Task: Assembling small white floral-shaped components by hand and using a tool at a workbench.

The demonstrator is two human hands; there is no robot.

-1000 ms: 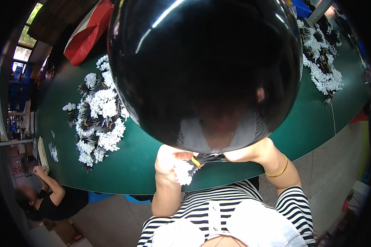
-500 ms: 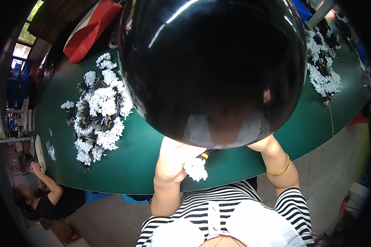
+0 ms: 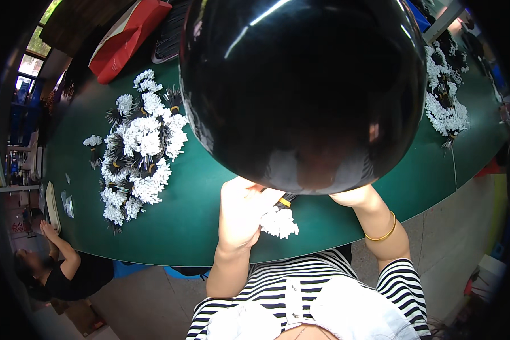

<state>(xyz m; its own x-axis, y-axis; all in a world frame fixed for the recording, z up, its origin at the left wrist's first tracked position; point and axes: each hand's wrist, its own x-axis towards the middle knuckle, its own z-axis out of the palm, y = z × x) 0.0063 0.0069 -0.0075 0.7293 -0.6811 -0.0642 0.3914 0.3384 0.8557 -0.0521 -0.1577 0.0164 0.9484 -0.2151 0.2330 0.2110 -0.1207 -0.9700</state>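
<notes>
My left hand (image 3: 239,214) is closed at the side of a bundle of short black wires with white ends (image 3: 279,222), tied with a yellow band. The white ends fan out below my fingers, above the green table. My right hand (image 3: 354,196) reaches in from the right, a gold bangle (image 3: 383,228) around its wrist. A large glossy black dome (image 3: 306,102) covers the fingers of my right hand, the fingertips of my left and the far end of the bundle. What my right hand touches is hidden there.
On the green table (image 3: 204,238) a heap of similar white-ended wire bundles (image 3: 141,139) lies to the left, another pile (image 3: 445,107) at the far right. A red bag (image 3: 122,42) stands at the back left. Another person (image 3: 68,266) sits at the left edge.
My left hand and the bundle have shifted slightly to the right. My right hand has moved slightly left. The black dome sits a little higher and further right in view.
</notes>
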